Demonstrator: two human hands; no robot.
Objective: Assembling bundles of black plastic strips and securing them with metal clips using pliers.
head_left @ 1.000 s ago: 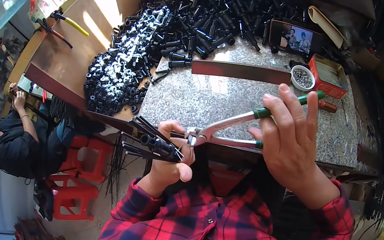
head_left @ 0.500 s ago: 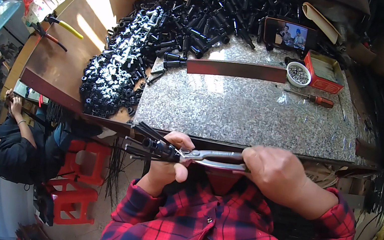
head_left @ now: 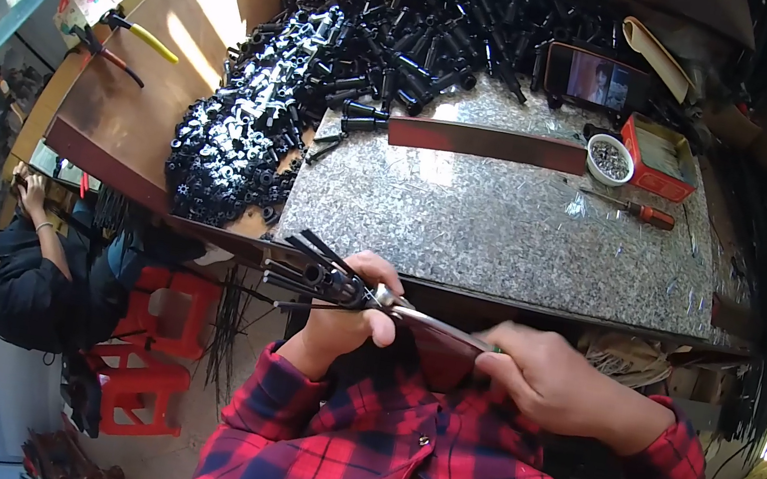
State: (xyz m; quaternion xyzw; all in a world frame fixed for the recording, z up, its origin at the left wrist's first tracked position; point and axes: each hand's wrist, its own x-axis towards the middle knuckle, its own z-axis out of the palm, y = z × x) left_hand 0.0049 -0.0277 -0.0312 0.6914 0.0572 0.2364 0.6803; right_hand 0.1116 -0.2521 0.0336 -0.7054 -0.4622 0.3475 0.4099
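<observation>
In front of my chest, just below the table's near edge, my left hand is closed around a black hub with several thin rods. The rods fan out to the left past my fingers. My right hand grips the handles of metal pliers, whose jaws reach the right end of the hub beside my left thumb and fingers. Thin pale wire strands seem to show near the jaws. What the jaws hold is too small to tell.
On the speckled tabletop lie a dark red strip, a screwdriver, a white bowl of small metal pieces, a red box and a phone. Black tubular parts are heaped behind. A co-worker sits left, near red stools.
The pliers have turned from lying broadside to edge-on, their handle end lower. My right hand has rolled and dropped slightly; my left hand still holds the hub and rods.
</observation>
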